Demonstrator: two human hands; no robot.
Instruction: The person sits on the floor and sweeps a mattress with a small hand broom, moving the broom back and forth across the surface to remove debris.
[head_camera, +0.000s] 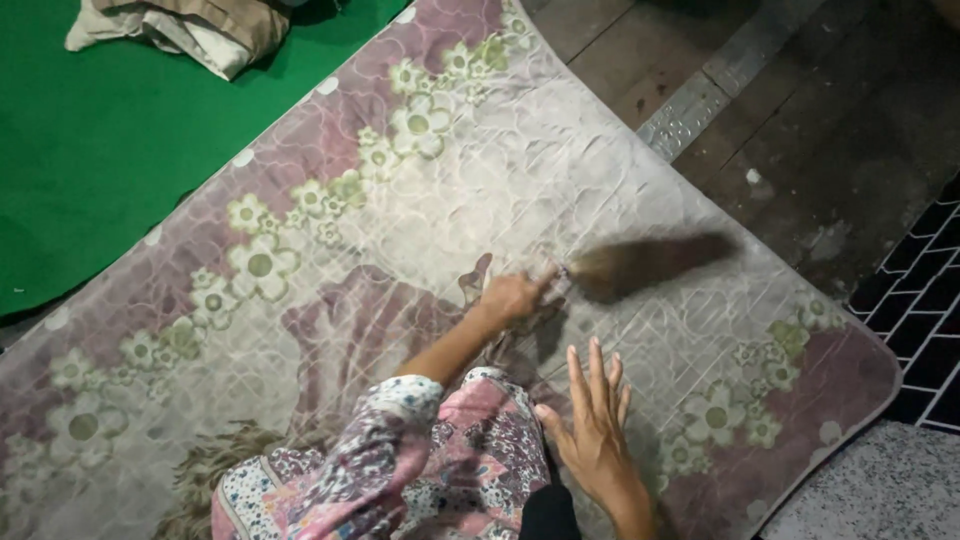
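My left hand is closed around the handle of a small brown hand broom. Its bristles are blurred and point right over a quilted mat, which is pale pink and grey with cream flower patterns. My left arm wears a floral sleeve. My right hand is open with fingers spread, held flat just above or on the mat, below and a little right of the broom. It holds nothing.
A green floor covering lies at the upper left, with a heap of folded beige cloth on it. Dark wooden floorboards run past the mat's upper right edge. A black grid-patterned mat and a grey speckled surface sit at the right.
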